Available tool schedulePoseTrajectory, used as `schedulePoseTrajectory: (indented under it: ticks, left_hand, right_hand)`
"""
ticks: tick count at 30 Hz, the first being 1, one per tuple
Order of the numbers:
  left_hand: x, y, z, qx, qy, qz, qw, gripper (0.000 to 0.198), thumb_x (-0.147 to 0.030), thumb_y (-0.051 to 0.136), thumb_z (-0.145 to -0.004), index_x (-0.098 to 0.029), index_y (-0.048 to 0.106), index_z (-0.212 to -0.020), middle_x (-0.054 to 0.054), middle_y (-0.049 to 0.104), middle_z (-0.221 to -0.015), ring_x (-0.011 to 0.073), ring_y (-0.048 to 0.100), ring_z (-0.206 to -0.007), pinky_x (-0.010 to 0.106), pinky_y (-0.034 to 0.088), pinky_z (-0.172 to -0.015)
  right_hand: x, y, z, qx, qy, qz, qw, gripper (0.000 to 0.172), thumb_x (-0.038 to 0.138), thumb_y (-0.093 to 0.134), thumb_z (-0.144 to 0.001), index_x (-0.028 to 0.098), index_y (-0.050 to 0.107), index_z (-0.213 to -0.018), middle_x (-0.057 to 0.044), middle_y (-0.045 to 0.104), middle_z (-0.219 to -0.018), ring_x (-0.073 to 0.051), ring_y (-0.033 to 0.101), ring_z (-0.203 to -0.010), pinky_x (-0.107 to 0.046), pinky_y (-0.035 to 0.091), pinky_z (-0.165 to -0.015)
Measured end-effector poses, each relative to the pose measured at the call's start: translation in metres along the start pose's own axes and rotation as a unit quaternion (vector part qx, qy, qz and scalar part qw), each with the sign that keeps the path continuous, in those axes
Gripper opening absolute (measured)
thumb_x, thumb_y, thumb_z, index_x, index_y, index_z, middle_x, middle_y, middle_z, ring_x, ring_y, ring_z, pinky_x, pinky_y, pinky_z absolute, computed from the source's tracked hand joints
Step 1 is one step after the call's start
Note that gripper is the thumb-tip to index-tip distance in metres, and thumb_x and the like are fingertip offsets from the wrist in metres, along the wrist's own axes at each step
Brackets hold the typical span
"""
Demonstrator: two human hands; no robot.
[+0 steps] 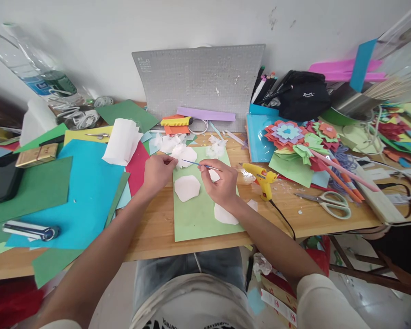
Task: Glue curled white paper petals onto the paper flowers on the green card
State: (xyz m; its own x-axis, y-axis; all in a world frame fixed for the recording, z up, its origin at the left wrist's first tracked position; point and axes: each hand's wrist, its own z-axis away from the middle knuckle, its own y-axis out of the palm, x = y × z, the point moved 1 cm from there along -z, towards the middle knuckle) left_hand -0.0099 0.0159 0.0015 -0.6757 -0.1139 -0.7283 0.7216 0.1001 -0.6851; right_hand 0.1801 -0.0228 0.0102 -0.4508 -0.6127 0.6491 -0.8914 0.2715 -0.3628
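My right hand [222, 182] is closed around a thin blue stick [192, 162], possibly a fine brush, whose slim end points left over a white paper piece [187, 156]. At that piece's left edge, my left hand [160, 171] has its thumb and fingers pinched together; the paper edge seems to lie between them, partly hidden. Below lies a rounded white paper cutout [187, 188] on a light green sheet [195, 224]. Another white cutout [225, 214] is partly covered by my right wrist. Crumpled white tissue [169, 142] sits just beyond my left hand.
A yellow glue gun [263, 178] and scissors [330, 204] lie to the right. A yellow cutter [176, 121] rests before the grey cutting mat [202, 82] against the wall. Layered paper flowers [287, 132] are at back right; blue paper [89, 183] and a stapler [30, 230] at left.
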Motion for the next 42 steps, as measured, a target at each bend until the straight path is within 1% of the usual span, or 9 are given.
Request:
schedulePoseTrajectory:
  ticks: [6,13,19,23,27,32,35,42]
  left_hand:
    - [0.0,0.003,0.0,0.011,-0.007,-0.016,1.0,0.019,-0.034,0.06,-0.08,-0.02,0.072,-0.075,0.003,0.074,-0.08,0.0185,0.063,-0.072,0.027,0.04,-0.06]
    - [0.001,0.005,-0.002,0.021,-0.013,-0.04,0.999,0.02,-0.035,0.059,-0.081,-0.02,0.071,-0.076,0.003,0.074,-0.081,0.0192,0.063,-0.074,0.028,0.041,-0.062]
    - [0.001,0.005,-0.001,0.024,-0.007,-0.037,0.999,0.021,-0.037,0.059,-0.081,-0.02,0.071,-0.077,0.003,0.074,-0.082,0.0195,0.063,-0.074,0.027,0.04,-0.061]
    - [0.001,0.003,0.001,0.027,0.003,-0.034,0.999,0.023,-0.039,0.058,-0.082,-0.02,0.07,-0.075,0.004,0.074,-0.082,0.0199,0.062,-0.073,0.028,0.039,-0.059]
    - [0.0,0.001,0.003,0.023,0.013,-0.039,0.999,0.024,-0.038,0.055,-0.083,-0.021,0.07,-0.077,0.005,0.073,-0.082,0.02,0.061,-0.072,0.028,0.038,-0.059]
    - [-0.005,-0.006,0.01,0.004,0.021,-0.058,0.998,0.028,-0.038,0.05,-0.087,-0.021,0.068,-0.074,0.004,0.068,-0.071,0.0185,0.055,-0.064,0.028,0.032,-0.055]
    - [-0.007,-0.01,0.015,-0.004,0.021,-0.063,0.998,0.029,-0.038,0.049,-0.087,-0.021,0.067,-0.073,0.003,0.066,-0.07,0.0178,0.053,-0.061,0.028,0.03,-0.054]
    - [-0.003,-0.011,0.02,-0.011,0.033,-0.087,0.996,0.029,-0.039,0.049,-0.088,-0.021,0.068,-0.075,0.005,0.069,-0.072,0.0198,0.056,-0.064,0.029,0.029,-0.054]
  right_hand:
    - [-0.005,0.005,0.002,0.018,-0.006,-0.013,1.0,0.015,0.017,0.055,-0.089,0.022,0.067,-0.095,-0.003,0.073,-0.085,-0.015,0.069,-0.076,-0.028,0.055,-0.071]
    - [-0.009,0.009,0.005,0.039,-0.01,-0.009,0.999,0.017,0.017,0.052,-0.09,0.022,0.066,-0.097,-0.003,0.073,-0.088,-0.015,0.069,-0.08,-0.028,0.055,-0.073]
    - [-0.009,0.011,0.006,0.034,-0.028,0.021,0.999,0.016,0.016,0.051,-0.089,0.022,0.065,-0.096,-0.003,0.072,-0.086,-0.015,0.068,-0.079,-0.027,0.054,-0.074]
    - [-0.01,0.012,0.007,0.042,-0.027,0.038,0.998,0.016,0.017,0.05,-0.089,0.023,0.064,-0.097,-0.003,0.073,-0.087,-0.016,0.068,-0.079,-0.029,0.054,-0.073]
    - [-0.012,0.013,0.008,0.043,-0.02,0.043,0.998,0.016,0.018,0.05,-0.089,0.023,0.063,-0.097,-0.003,0.072,-0.087,-0.016,0.068,-0.079,-0.029,0.053,-0.074]
    - [-0.012,0.013,0.008,0.047,-0.022,0.049,0.997,0.016,0.017,0.049,-0.089,0.023,0.063,-0.095,-0.003,0.072,-0.085,-0.016,0.067,-0.078,-0.029,0.052,-0.072]
    - [-0.012,0.013,0.007,0.047,-0.027,0.047,0.997,0.016,0.016,0.049,-0.088,0.022,0.062,-0.093,-0.002,0.07,-0.083,-0.016,0.066,-0.076,-0.028,0.051,-0.072]
    - [-0.01,0.012,0.006,0.054,-0.026,0.042,0.997,0.015,0.016,0.048,-0.088,0.022,0.061,-0.091,-0.003,0.068,-0.081,-0.015,0.064,-0.075,-0.028,0.051,-0.072]
